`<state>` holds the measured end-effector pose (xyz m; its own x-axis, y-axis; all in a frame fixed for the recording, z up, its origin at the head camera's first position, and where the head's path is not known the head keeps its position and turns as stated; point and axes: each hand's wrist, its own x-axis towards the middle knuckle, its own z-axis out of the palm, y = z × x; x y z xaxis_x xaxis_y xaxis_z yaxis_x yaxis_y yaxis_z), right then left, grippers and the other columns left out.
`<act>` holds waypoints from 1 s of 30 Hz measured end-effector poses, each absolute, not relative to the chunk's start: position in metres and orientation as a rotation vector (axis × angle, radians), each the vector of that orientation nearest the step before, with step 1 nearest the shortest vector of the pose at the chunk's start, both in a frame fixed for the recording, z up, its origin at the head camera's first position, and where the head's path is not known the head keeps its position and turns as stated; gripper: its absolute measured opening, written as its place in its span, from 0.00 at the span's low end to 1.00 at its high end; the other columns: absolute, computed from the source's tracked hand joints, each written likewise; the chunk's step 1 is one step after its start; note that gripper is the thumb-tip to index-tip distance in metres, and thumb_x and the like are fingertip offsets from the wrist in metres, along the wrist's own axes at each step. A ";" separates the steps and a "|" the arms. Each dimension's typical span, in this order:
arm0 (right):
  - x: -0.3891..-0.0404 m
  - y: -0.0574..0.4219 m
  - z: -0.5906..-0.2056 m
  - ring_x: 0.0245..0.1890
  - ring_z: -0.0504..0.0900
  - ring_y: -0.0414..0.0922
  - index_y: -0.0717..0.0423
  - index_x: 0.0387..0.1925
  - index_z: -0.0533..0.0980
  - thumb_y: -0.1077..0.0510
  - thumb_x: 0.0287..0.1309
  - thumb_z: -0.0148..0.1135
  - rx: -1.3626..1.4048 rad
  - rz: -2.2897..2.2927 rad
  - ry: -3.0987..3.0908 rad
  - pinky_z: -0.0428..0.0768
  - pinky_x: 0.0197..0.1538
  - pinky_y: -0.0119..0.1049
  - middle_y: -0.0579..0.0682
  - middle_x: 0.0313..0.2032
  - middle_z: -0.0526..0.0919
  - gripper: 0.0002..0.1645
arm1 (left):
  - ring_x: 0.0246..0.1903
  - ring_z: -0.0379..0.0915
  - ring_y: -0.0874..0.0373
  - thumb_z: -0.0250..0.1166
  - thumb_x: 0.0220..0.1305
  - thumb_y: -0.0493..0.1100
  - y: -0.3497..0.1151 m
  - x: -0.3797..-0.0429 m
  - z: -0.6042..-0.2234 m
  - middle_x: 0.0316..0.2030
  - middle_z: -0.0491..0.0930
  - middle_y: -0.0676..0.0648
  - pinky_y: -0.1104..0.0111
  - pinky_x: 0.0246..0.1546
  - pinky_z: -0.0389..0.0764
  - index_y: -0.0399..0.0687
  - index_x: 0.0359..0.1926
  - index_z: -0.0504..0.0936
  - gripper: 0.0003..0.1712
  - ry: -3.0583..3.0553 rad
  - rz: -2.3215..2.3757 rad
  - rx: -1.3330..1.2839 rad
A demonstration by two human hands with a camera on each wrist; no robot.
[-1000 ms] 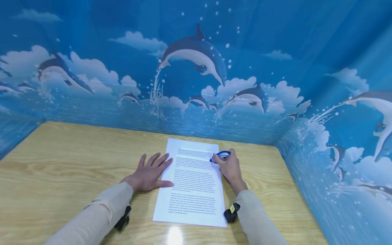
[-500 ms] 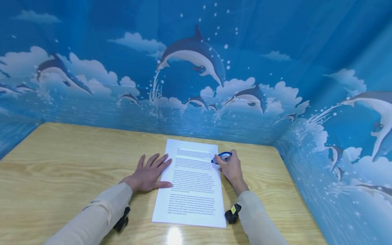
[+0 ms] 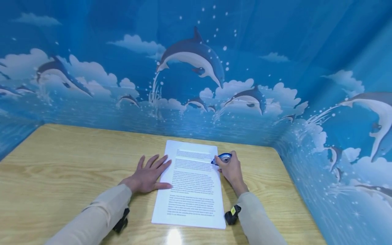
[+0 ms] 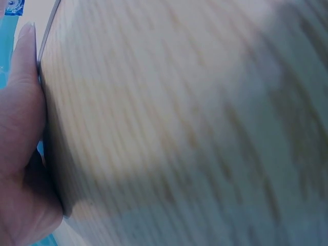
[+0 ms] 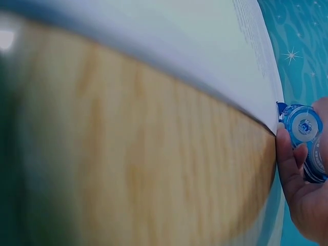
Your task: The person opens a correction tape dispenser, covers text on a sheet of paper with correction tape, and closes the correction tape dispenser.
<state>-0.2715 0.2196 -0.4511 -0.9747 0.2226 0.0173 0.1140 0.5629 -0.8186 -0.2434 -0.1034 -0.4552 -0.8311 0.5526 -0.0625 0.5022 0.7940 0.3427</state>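
A stack of printed paper (image 3: 196,219) lies in the middle of the table in the head view. My left hand (image 3: 148,177) rests flat with fingers spread, fingertips and thumb on the paper's left edge. In my right hand (image 3: 231,172) is a blue correction tape (image 3: 225,157), gripped between thumb and fingers, its tip at the right ends of the upper text lines. Bright white bands run between those upper lines. The right wrist view shows the correction tape (image 5: 302,125) with its round reel window, its tip right at the paper's edge. The left wrist view shows mostly the left thumb side.
The wooden table (image 3: 76,156) stretches to both sides of the paper. A blue curtain (image 3: 137,78) printed with dolphins hangs behind it and along both sides. Black wrist cameras (image 3: 232,214) sit at both sleeves. A lamp glare shows below the paper.
The right hand has shifted slightly rightward with the correction tape, toward the paper's right edge. The left hand has stayed in place, and the head view has moved a little.
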 end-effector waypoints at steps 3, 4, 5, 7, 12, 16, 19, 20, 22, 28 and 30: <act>-0.272 0.218 -0.452 0.22 0.82 0.44 0.64 0.53 0.61 0.51 0.60 0.64 -0.293 1.388 -2.665 0.82 0.25 0.34 0.65 0.40 0.77 0.31 | 0.71 0.36 0.39 0.50 0.57 0.77 -0.105 -0.243 -0.456 0.73 0.47 0.43 0.35 0.60 0.27 0.50 0.74 0.53 0.54 2.825 0.483 0.845; -0.272 0.218 -0.452 0.23 0.82 0.45 0.64 0.53 0.61 0.51 0.60 0.64 -0.293 1.390 -2.663 0.82 0.25 0.33 0.65 0.41 0.77 0.31 | 0.71 0.35 0.39 0.49 0.56 0.78 -0.105 -0.243 -0.456 0.74 0.46 0.44 0.36 0.61 0.27 0.51 0.75 0.52 0.55 2.827 0.475 0.842; -0.272 0.218 -0.451 0.24 0.83 0.46 0.65 0.54 0.61 0.51 0.59 0.65 -0.297 1.398 -2.660 0.82 0.25 0.33 0.66 0.41 0.77 0.32 | 0.71 0.35 0.40 0.49 0.56 0.78 -0.106 -0.243 -0.457 0.74 0.46 0.44 0.36 0.61 0.27 0.51 0.75 0.51 0.55 2.829 0.473 0.843; -0.272 0.218 -0.451 0.28 0.83 0.48 0.66 0.57 0.60 0.51 0.59 0.65 -0.306 1.431 -2.652 0.82 0.26 0.33 0.66 0.43 0.76 0.35 | 0.71 0.35 0.40 0.49 0.56 0.78 -0.107 -0.244 -0.458 0.74 0.45 0.45 0.36 0.61 0.27 0.52 0.75 0.51 0.55 2.839 0.463 0.843; -0.275 0.227 -0.453 0.29 0.83 0.47 0.65 0.61 0.58 0.47 0.61 0.63 -0.399 1.657 -2.565 0.83 0.30 0.33 0.62 0.39 0.77 0.38 | 0.71 0.34 0.40 0.50 0.57 0.77 -0.107 -0.245 -0.459 0.74 0.43 0.44 0.36 0.61 0.28 0.52 0.76 0.47 0.55 2.831 0.486 0.859; -0.274 0.237 -0.456 0.20 0.80 0.43 0.63 0.57 0.60 0.40 0.62 0.59 -0.530 1.927 -2.379 0.83 0.32 0.35 0.55 0.28 0.75 0.37 | 0.71 0.36 0.39 0.51 0.62 0.72 -0.108 -0.240 -0.455 0.74 0.42 0.42 0.35 0.61 0.31 0.51 0.76 0.45 0.52 2.824 0.553 0.891; -0.269 0.237 -0.451 0.21 0.78 0.42 0.63 0.55 0.62 0.37 0.62 0.57 -0.547 2.022 -2.307 0.83 0.32 0.36 0.54 0.28 0.74 0.37 | 0.70 0.40 0.38 0.52 0.65 0.68 -0.112 -0.235 -0.454 0.74 0.43 0.40 0.35 0.61 0.33 0.50 0.76 0.46 0.48 2.832 0.661 0.890; -0.266 0.235 -0.448 0.22 0.77 0.42 0.62 0.55 0.62 0.37 0.62 0.56 -0.538 2.029 -2.310 0.83 0.32 0.36 0.54 0.29 0.74 0.37 | 0.70 0.40 0.39 0.52 0.66 0.67 -0.114 -0.234 -0.455 0.73 0.44 0.40 0.36 0.61 0.33 0.50 0.76 0.45 0.48 2.831 0.707 0.878; -0.261 0.233 -0.441 0.24 0.76 0.43 0.61 0.54 0.64 0.35 0.62 0.55 -0.496 1.993 -2.362 0.81 0.33 0.36 0.54 0.30 0.74 0.35 | 0.70 0.41 0.39 0.52 0.66 0.66 -0.116 -0.233 -0.454 0.73 0.44 0.38 0.37 0.62 0.33 0.50 0.76 0.46 0.47 2.837 0.791 0.850; -0.241 0.224 -0.418 0.25 0.74 0.45 0.59 0.47 0.67 0.35 0.63 0.54 -0.354 1.868 -2.486 0.78 0.33 0.39 0.57 0.30 0.75 0.31 | 0.69 0.42 0.36 0.55 0.63 0.67 -0.116 -0.230 -0.449 0.72 0.47 0.35 0.38 0.63 0.37 0.49 0.75 0.49 0.49 2.861 0.938 0.858; -0.234 0.221 -0.412 0.24 0.76 0.46 0.59 0.45 0.68 0.36 0.62 0.56 -0.313 1.880 -2.483 0.80 0.33 0.40 0.57 0.30 0.76 0.30 | 0.69 0.44 0.36 0.56 0.62 0.68 -0.113 -0.228 -0.448 0.71 0.49 0.36 0.39 0.63 0.40 0.47 0.74 0.51 0.49 2.868 0.970 0.875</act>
